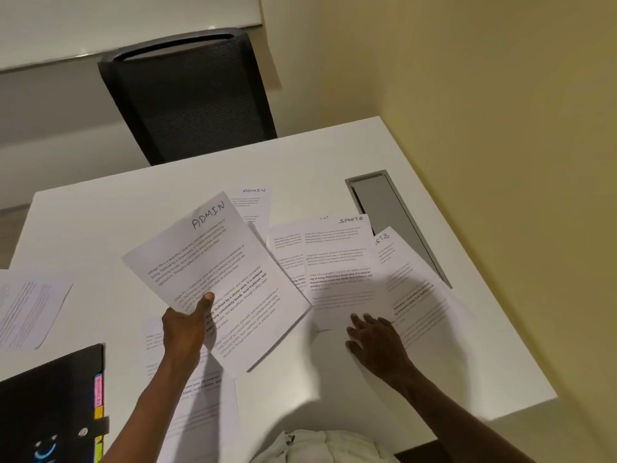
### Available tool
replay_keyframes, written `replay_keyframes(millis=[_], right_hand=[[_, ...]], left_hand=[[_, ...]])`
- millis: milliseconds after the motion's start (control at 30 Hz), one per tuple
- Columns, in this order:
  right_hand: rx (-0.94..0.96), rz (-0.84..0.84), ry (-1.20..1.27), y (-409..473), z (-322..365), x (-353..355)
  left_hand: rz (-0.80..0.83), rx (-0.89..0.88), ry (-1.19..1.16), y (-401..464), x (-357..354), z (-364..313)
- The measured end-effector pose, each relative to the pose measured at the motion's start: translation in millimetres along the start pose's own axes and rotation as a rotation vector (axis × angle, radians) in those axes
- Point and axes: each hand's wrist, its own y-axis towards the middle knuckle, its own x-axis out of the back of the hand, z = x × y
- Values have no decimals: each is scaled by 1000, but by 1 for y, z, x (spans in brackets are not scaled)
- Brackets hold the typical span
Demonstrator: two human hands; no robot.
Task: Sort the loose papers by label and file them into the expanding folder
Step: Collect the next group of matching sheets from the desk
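My left hand grips a sheet labelled ADMIN, lifted and tilted above the white desk. A second ADMIN sheet lies flat behind it. My right hand rests with fingers spread on the lower edge of overlapping sheets labelled SPORTS; another SPORTS sheet fans out to their right. The black expanding folder with coloured tabs lies at the lower left corner. More sheets lie under my left forearm.
A lone sheet sits at the desk's left edge. A grey cable hatch is set into the desk at the right, by the yellow wall. A black mesh chair stands beyond the far edge.
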Motion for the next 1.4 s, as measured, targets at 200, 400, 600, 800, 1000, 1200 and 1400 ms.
replay_keyframes(millis=[200,400,600,800,1000,1200,1400], right_hand=[[-533,-251,280,28,-1,24],[-855,66,201,62,-8,38],[-821,-28,357,69,-22,36],[-872,-383,702,66,-57,59],[-1082,-491,581,43,-130,100],[-731,-705,164,61,-99,92],[-108,-134,226,76,29,23]], left_hand=[[18,17,8,0,-1,1],[22,11,30,5,2,-4],[17,9,12,4,4,-5],[19,26,-8,1,5,-3],[20,27,18,1,6,-6],[21,41,34,4,7,-2],[16,39,50,-3,16,-6]])
